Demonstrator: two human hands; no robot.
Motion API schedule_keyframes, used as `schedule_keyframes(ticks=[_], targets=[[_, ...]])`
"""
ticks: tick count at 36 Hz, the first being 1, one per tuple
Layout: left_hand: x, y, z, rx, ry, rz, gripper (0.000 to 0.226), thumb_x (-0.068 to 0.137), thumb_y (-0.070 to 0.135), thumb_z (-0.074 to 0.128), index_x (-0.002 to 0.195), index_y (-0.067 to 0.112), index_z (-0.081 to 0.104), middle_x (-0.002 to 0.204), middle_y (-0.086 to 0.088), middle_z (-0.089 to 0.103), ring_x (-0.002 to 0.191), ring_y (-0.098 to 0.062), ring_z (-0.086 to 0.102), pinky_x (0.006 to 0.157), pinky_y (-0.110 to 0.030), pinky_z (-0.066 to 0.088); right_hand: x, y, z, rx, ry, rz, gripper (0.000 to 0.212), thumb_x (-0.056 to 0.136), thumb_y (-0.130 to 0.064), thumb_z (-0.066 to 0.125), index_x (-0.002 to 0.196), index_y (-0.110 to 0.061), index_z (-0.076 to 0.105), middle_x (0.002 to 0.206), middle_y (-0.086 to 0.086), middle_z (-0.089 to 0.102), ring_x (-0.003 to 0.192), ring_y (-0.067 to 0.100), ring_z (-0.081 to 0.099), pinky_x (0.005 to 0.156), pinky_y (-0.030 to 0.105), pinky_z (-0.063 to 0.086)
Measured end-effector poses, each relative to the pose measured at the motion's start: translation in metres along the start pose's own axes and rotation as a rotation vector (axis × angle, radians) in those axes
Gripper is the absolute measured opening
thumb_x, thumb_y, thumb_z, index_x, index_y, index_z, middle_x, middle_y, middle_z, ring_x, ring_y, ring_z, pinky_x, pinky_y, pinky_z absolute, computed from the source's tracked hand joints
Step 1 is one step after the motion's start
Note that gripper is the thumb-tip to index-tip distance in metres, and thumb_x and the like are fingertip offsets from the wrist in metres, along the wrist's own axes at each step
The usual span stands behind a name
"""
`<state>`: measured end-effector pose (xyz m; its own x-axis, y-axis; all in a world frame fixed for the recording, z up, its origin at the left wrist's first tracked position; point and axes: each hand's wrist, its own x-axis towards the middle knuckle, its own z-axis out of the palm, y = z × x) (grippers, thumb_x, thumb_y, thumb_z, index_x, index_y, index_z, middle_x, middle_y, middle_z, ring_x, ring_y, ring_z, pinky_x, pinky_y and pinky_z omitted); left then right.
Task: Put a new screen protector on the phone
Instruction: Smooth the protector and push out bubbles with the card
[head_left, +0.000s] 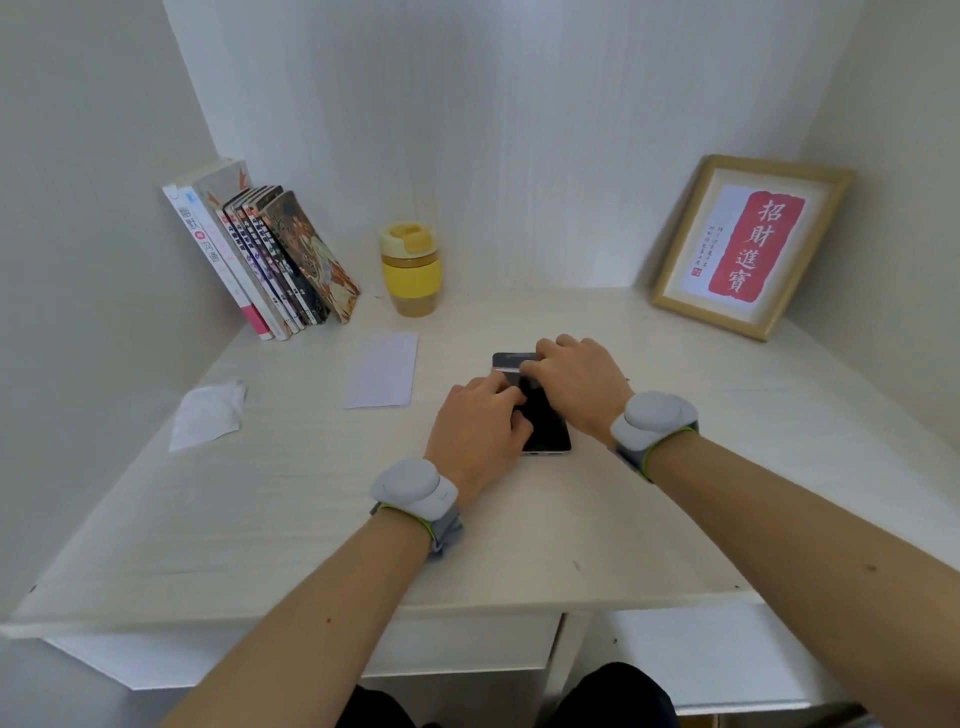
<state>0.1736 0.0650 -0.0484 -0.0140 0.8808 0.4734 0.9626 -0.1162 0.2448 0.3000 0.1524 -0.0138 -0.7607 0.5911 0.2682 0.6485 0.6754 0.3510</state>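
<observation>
A dark phone (548, 434) lies face up on the white desk (311, 509), its length running away from me. My left hand (475, 431) rests on its left side, fingers laid across the screen. My right hand (579, 384) reaches over the far end, fingertips curled and pinching the edge of a dark screen protector (511, 358), which looks slightly lifted above the phone's silver rim. The middle of the phone is hidden under both hands.
A flat white packet (382, 370) lies left of the phone, and a crumpled white wipe (208, 413) further left. At the back stand a row of books (265, 260), a yellow cup (410, 270) and a framed picture (748, 244) at the right.
</observation>
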Motion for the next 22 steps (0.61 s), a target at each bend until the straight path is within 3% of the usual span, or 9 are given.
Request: schedule_keyframes(ticks=[10,14,22], targets=[[0.004,-0.004,0.0,-0.02,0.033,0.009,0.027,0.091,0.023,0.048,0.104,0.014,0.07,0.098,-0.001,0.062,0.088,-0.02,0.056,0.081,-0.033,0.042,0.029,0.007,0.017,0.01,-0.007,0.032,0.022,0.096,-0.015,0.044,0.109,-0.02,0.062,0.11,0.003,0.056,0.099,0.025,0.053,0.076,0.033,0.04],[0.003,-0.007,0.001,-0.017,0.043,0.015,0.026,0.092,0.022,0.047,0.103,0.015,0.07,0.098,0.0,0.062,0.087,-0.019,0.056,0.079,-0.031,0.04,0.033,0.012,0.021,-0.011,-0.019,0.051,0.023,0.094,-0.012,0.045,0.108,-0.02,0.062,0.109,0.004,0.056,0.099,0.026,0.052,0.072,0.033,0.035],[0.005,-0.011,-0.003,-0.06,-0.043,0.016,0.029,0.097,0.016,0.039,0.117,0.016,0.059,0.115,0.001,0.059,0.102,-0.019,0.054,0.09,-0.031,0.039,0.021,0.034,0.019,0.013,0.016,0.18,0.034,0.086,-0.004,0.052,0.116,-0.019,0.058,0.109,0.005,0.057,0.095,0.027,0.054,0.072,0.033,0.039]])
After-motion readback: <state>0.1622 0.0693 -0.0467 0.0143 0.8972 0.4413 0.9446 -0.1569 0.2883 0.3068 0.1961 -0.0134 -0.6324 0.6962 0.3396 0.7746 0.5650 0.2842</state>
